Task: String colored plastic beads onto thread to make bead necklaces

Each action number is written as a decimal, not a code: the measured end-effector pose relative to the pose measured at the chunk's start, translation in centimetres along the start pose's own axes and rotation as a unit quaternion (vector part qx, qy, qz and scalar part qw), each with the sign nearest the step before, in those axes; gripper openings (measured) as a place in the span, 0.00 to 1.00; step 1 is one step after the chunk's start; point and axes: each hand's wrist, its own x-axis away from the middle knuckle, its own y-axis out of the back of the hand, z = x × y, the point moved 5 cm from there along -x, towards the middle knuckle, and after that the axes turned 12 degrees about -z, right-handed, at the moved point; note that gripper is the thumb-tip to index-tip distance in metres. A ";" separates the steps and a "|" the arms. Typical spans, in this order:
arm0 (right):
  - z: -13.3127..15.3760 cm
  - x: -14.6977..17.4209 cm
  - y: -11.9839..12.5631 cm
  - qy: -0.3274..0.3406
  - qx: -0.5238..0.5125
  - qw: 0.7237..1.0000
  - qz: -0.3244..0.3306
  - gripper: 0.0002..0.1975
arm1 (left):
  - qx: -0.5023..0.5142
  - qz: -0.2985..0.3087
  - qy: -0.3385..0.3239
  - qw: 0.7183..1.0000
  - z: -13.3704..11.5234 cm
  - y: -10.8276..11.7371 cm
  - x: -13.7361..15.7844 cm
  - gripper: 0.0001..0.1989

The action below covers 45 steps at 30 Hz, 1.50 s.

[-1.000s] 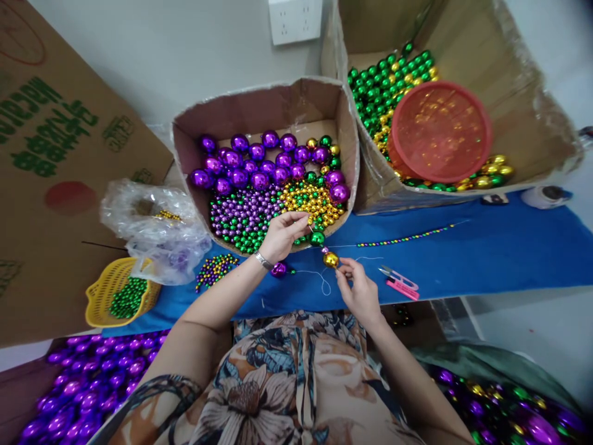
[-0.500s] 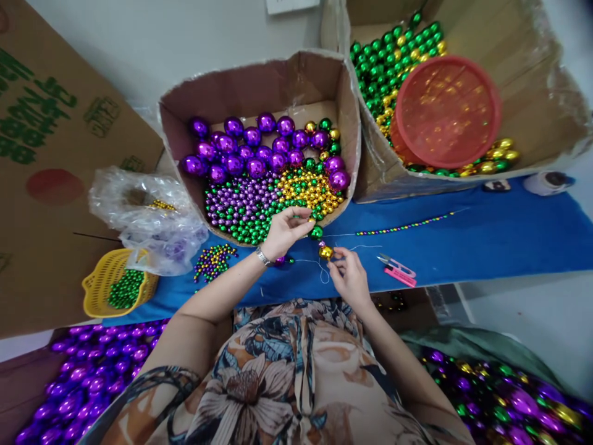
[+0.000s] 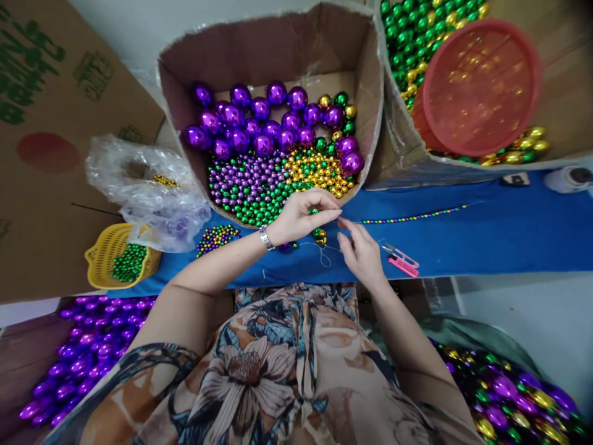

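Your right hand [image 3: 364, 253] moves off the gold bead [image 3: 321, 240] toward your left hand [image 3: 303, 216]; both half-curled, any hold on thread [image 3: 356, 222] unclear.

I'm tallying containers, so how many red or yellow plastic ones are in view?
2: the yellow basket at left on the blue cloth, and the red tub inside the right cardboard box. Others may be hidden.

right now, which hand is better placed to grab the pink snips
Probably the right hand: it is nearer the pink snips, which lie to its right on the blue cloth. The left hand is farther off.
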 end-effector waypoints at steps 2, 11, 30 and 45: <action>1.0 -0.9 -0.4 0.011 -0.024 1.000 0.012 0.17 | 0.026 -0.006 0.007 1.000 -1.1 -0.1 -0.6 0.07; 2.3 -1.8 1.2 -0.078 -0.124 0.989 0.012 0.12 | 0.095 -0.028 0.081 0.992 1.5 -0.2 1.4 0.16; -7.7 -5.0 16.5 -0.194 -0.233 0.822 -0.481 0.10 | -0.498 0.288 0.018 0.818 8.3 0.9 8.4 0.18; -0.8 -4.8 12.3 -0.119 -0.281 0.891 -0.337 0.12 | -0.472 0.248 -0.071 0.843 5.0 -1.0 7.8 0.23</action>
